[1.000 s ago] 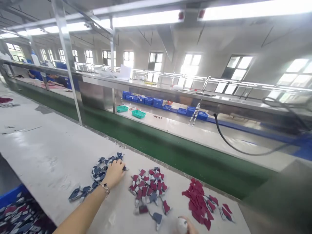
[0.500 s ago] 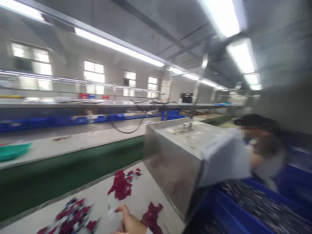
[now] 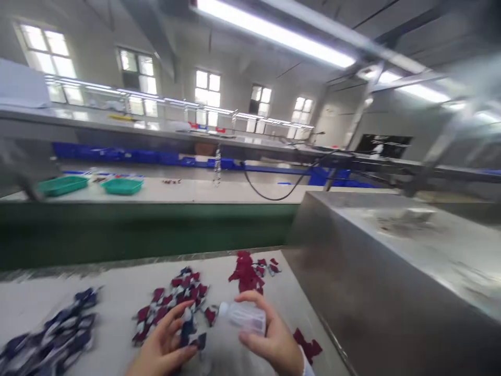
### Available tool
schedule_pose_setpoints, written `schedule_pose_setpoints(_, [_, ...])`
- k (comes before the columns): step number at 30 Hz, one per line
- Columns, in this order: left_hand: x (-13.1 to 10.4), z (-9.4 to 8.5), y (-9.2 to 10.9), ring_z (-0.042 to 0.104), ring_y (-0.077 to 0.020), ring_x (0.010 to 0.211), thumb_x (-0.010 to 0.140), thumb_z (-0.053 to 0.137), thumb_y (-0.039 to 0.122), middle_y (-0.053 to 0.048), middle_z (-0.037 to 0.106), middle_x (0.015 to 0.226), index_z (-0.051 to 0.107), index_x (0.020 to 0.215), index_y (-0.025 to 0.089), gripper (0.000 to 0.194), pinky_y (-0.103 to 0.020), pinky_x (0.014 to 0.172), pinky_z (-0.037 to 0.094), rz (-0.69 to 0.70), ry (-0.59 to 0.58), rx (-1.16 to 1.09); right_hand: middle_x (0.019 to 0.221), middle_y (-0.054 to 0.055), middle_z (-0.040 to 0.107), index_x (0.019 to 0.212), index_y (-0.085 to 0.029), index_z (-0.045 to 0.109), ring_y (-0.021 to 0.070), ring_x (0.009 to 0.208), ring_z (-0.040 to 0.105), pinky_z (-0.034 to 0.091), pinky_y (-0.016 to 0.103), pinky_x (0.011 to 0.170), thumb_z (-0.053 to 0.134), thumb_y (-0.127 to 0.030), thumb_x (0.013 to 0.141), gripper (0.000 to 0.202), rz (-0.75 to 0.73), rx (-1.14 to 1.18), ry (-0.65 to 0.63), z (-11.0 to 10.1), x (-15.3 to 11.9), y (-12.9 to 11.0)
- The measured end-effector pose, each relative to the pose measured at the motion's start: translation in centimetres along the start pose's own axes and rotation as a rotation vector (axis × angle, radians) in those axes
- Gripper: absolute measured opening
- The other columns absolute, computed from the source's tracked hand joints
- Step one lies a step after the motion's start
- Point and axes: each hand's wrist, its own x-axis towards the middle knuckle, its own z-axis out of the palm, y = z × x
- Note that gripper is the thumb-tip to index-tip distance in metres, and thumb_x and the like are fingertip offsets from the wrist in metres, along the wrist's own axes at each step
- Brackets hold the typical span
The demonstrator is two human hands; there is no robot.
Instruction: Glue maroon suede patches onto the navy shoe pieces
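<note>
My right hand point(image 3: 270, 334) grips a small translucent plastic bottle point(image 3: 243, 317), tipped on its side with its narrow end pointing left. Just left of it, my left hand point(image 3: 166, 337) holds a small dark blue and pale piece point(image 3: 189, 329) between thumb and fingers; its exact kind is unclear. Behind my hands lies a heap of small dark red and dark pieces point(image 3: 172, 297). A pile of flat dark red pieces point(image 3: 246, 271) sits farther back, and more red pieces point(image 3: 307, 344) lie right of my right hand.
Navy pieces point(image 3: 55, 334) are heaped at the left on the white worktop point(image 3: 117, 282). A large metal box point(image 3: 344, 271) borders it on the right. Across a green panel point(image 3: 156, 230) stands another bench with green trays point(image 3: 122, 186). A dark cable point(image 3: 270, 197) hangs beyond.
The view has swung left and steadied somewhat. My left hand has come into view with the small piece. My right hand still has the bottle. The person at the right is out of sight.
</note>
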Motion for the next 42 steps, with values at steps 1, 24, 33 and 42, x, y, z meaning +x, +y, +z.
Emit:
schedule_pose_setpoints(1, [-0.2, -0.2, 0.0, 0.073, -0.0281, 0.087, 0.053, 0.095, 0.043, -0.005, 0.071, 0.094, 0.061, 0.126, 0.023, 0.082, -0.038, 0.082, 0.056, -0.004, -0.018, -0.004, 0.082, 0.0, 0.066, 0.118, -0.023, 0.061, 0.0147, 0.068, 0.057, 0.045, 0.027, 0.064, 0.083, -0.059, 0.065, 0.068, 0.008, 0.005, -0.022, 0.1, 0.3, 0.1])
schedule_pose_setpoints(24, [-1.3, -0.1, 0.7, 0.069, -0.0112, 0.077, 0.077, 0.078, 0.017, 0.0, 0.066, 0.106, 0.05, 0.136, 0.03, 0.066, -0.024, 0.073, 0.062, 0.167, -0.072, 0.535, 0.074, -0.006, 0.065, 0.103, -0.026, 0.058, 0.0105, 0.056, 0.064, 0.052, 0.019, 0.053, 0.073, -0.028, 0.081, 0.026, -0.367, -0.644, 0.132, 5.3, 0.2, -3.0])
schedule_pose_setpoints(33, [-1.6, 0.1, 1.5, 0.064, -0.0091, 0.063, 0.077, 0.082, 0.02, 0.007, 0.063, 0.08, 0.052, 0.126, 0.029, 0.059, -0.019, 0.062, 0.058, 0.274, -0.07, 0.654, 0.072, -0.004, 0.065, 0.102, -0.026, 0.055, 0.0152, 0.055, 0.066, 0.055, 0.024, 0.051, 0.071, -0.023, 0.083, 0.025, -0.399, -0.604, 0.049, 5.6, 0.5, -3.8])
schedule_pose_setpoints(42, [-1.9, 0.2, 1.7, 0.065, -0.0087, 0.063, 0.079, 0.08, 0.021, 0.007, 0.062, 0.079, 0.051, 0.128, 0.031, 0.057, -0.017, 0.06, 0.056, 0.298, -0.074, 0.728, 0.074, -0.004, 0.065, 0.104, -0.026, 0.055, 0.0144, 0.059, 0.067, 0.055, 0.023, 0.054, 0.071, -0.022, 0.083, 0.026, -0.423, -0.613, 0.019, 5.4, 0.3, -4.3])
